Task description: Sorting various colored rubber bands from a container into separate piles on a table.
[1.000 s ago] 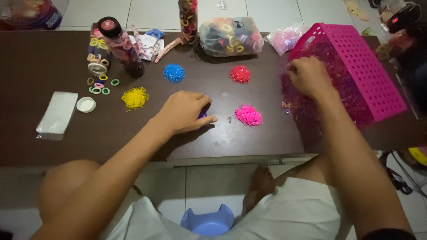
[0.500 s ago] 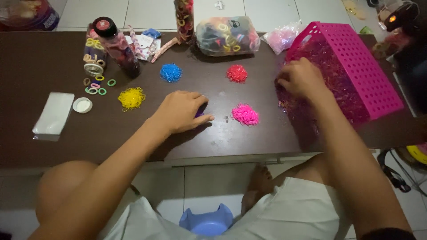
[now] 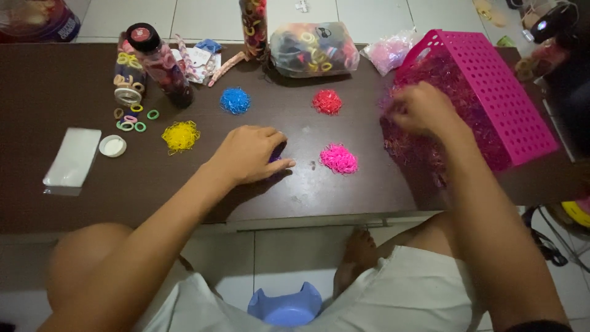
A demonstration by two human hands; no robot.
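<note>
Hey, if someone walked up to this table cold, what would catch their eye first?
Probably the bright pink perforated basket at the table's right end, tipped so a tangle of tiny elastic bands spills out under the right hand. Next, the small sorted piles on the dark tabletop: yellow pile, blue pile, red pile and pink pile, with the left hand resting among them.

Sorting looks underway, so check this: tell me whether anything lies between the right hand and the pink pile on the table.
Nothing visible does. Bare dark table separates the right hand, at the tipped pink basket, from the pink pile.
</note>
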